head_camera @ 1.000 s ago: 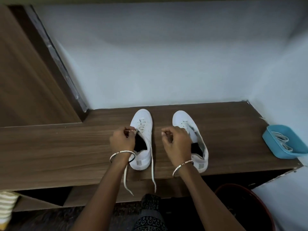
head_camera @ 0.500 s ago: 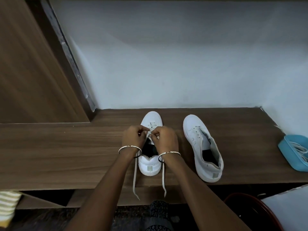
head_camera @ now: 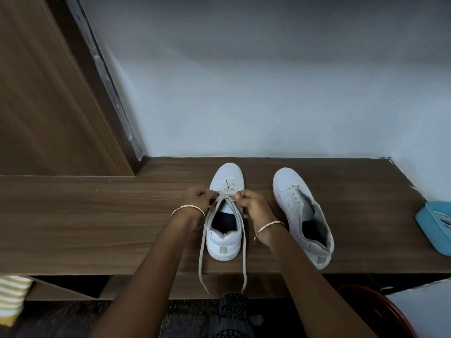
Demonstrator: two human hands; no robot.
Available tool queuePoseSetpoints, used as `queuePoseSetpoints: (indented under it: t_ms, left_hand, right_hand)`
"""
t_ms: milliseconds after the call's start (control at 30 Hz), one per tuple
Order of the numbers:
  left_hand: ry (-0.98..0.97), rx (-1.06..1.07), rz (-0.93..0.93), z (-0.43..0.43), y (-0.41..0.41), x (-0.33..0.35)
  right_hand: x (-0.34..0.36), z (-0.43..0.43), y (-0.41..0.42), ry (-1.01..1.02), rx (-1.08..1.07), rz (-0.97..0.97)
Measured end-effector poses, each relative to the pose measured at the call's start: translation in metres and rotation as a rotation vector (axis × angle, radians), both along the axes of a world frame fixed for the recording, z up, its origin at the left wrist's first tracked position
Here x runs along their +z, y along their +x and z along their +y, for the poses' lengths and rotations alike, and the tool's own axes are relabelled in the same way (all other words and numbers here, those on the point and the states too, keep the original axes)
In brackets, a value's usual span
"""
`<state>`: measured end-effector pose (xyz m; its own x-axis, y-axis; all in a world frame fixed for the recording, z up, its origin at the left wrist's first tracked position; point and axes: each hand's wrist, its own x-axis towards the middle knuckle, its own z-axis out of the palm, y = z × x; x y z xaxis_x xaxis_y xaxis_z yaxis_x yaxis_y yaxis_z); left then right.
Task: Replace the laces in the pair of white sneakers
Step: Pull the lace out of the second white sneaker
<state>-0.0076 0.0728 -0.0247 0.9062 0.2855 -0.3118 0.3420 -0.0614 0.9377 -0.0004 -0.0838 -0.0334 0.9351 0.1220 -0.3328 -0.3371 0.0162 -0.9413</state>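
Two white sneakers stand toe-away on a wooden shelf (head_camera: 97, 228). The left sneaker (head_camera: 225, 237) has a pale lace (head_camera: 202, 252) threaded through its front eyelets. My left hand (head_camera: 199, 197) pinches the lace at the shoe's left side, and my right hand (head_camera: 249, 203) pinches it at the right side. Both loose lace ends trail back over the shelf's front edge. The right sneaker (head_camera: 302, 215) stands apart to the right with bare eyelets and no lace.
A blue tray (head_camera: 432, 230) holding white laces sits at the shelf's right end. A dark red round bin (head_camera: 380, 311) stands below on the right. A wooden panel (head_camera: 48, 106) rises at the left, with a pale wall behind.
My right hand came across from the right sneaker to the left one. Both hands now hold the lace apart over its eyelets. The view shifted slightly left.
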Motion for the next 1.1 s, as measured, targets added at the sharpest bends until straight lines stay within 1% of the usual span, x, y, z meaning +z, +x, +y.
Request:
queuePoseSetpoints:
  t_ms: [33,100,167,200,267,333,400,467,500,533,567,600,667,733,800,833,867,900,933,967,1033,1100]
  left_hand:
    - [-0.133,0.028,0.055,-0.003,-0.001,0.003]
    - [-0.288,0.079,0.162,-0.008,-0.002,0.010]
    - [-0.414,0.069,0.224,-0.007,-0.003,0.016]
    - [-0.460,0.043,0.227,-0.005,-0.003,0.020]
    - [-0.500,-0.037,0.167,0.003,-0.005,0.030]
    - [-0.515,-0.113,0.080,0.017,-0.007,0.044]
    - [-0.598,-0.074,0.030,0.036,-0.009,0.058]
    - [-0.681,0.032,-0.011,0.059,-0.012,0.067]
    - [-0.690,0.078,-0.029,0.069,-0.014,0.071]
    - [-0.653,0.112,-0.038,0.079,-0.014,0.071]
    - [-0.576,0.148,-0.026,0.088,-0.012,0.069]
    - [-0.453,0.190,0.007,0.093,-0.010,0.066]
    - [-0.129,0.256,0.117,0.102,-0.005,0.051]
    - [0.225,0.284,0.149,0.103,-0.008,0.036]
    - [0.595,0.237,0.206,0.093,-0.017,0.024]
    - [0.746,0.210,0.221,0.081,-0.022,0.022]
    - [0.836,0.181,0.169,0.069,-0.026,0.022]
    - [0.864,0.128,0.069,0.059,-0.026,0.021]
    - [0.833,0.064,-0.049,0.047,-0.024,0.024]
    - [0.749,-0.005,-0.133,0.038,-0.021,0.024]
    - [0.646,-0.185,-0.190,0.020,-0.018,0.024]
    - [0.645,-0.305,-0.195,0.005,-0.014,0.023]
  right_hand:
    - [0.002,-0.001,0.000,0.058,-0.025,0.066]
    - [0.007,-0.002,-0.001,0.157,-0.078,0.133]
    - [0.009,-0.003,-0.001,0.211,-0.091,0.138]
    - [0.011,-0.005,-0.001,0.214,-0.092,0.133]
    - [0.011,-0.009,0.000,0.231,-0.108,0.130]
    - [0.009,-0.014,0.000,0.307,-0.154,0.150]
    - [0.006,-0.017,0.000,0.369,-0.188,0.158]
    - [0.006,-0.017,-0.003,0.438,-0.210,0.149]
    - [0.008,-0.017,-0.004,0.482,-0.229,0.146]
    - [0.011,-0.017,-0.004,0.518,-0.246,0.144]
    - [0.016,-0.019,-0.004,0.542,-0.257,0.135]
    - [0.021,-0.021,-0.003,0.558,-0.261,0.119]
    - [0.033,-0.027,-0.001,0.590,-0.273,0.083]
    - [0.045,-0.035,0.002,0.615,-0.287,0.046]
    - [0.058,-0.048,0.005,0.651,-0.298,-0.002]
    - [0.064,-0.055,0.006,0.667,-0.298,-0.027]
    - [0.069,-0.063,0.007,0.673,-0.296,-0.049]
    - [0.073,-0.071,0.007,0.654,-0.296,-0.067]
    - [0.077,-0.079,0.007,0.600,-0.298,-0.088]
    - [0.079,-0.086,0.007,0.511,-0.304,-0.118]
    - [0.080,-0.100,0.007,0.235,-0.310,-0.172]
    - [0.080,-0.112,0.005,-0.127,-0.234,-0.169]
